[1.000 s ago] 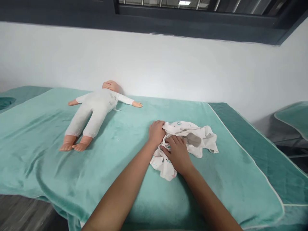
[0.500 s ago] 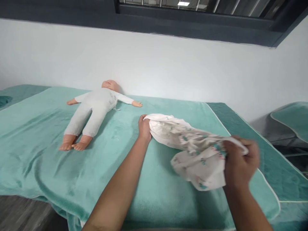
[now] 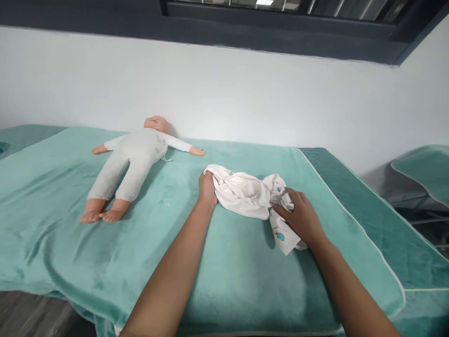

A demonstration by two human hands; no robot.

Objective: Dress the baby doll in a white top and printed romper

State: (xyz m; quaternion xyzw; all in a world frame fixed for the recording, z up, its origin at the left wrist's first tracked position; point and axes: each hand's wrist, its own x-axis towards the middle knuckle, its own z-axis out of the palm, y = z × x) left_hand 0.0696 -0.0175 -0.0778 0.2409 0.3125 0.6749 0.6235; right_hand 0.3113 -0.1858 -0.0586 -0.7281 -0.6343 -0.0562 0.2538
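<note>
A white baby garment (image 3: 242, 192) with small teal prints, its exact cut hidden by folds, is bunched between my two hands just over the green blanket. My left hand (image 3: 208, 189) is closed round its left end. At the other end, my right hand (image 3: 301, 215) grips the crumpled printed fabric, and a loose flap hangs below the fingers. To the left, a baby doll (image 3: 140, 150) in a white suit lies on its back with arms spread, apart from both hands.
The green blanket (image 3: 228, 281) covers a bed against a white wall (image 3: 224, 103). A darker green quilted cover (image 3: 351, 187) shows on the right. Above the wall runs a dark window frame (image 3: 280, 35). Another green-covered surface (image 3: 428, 168) stands at far right.
My right hand has moved left and inward, bringing the garment's right end nearer my left hand. The stretched fabric is now bunched. My left hand keeps its hold almost in place.
</note>
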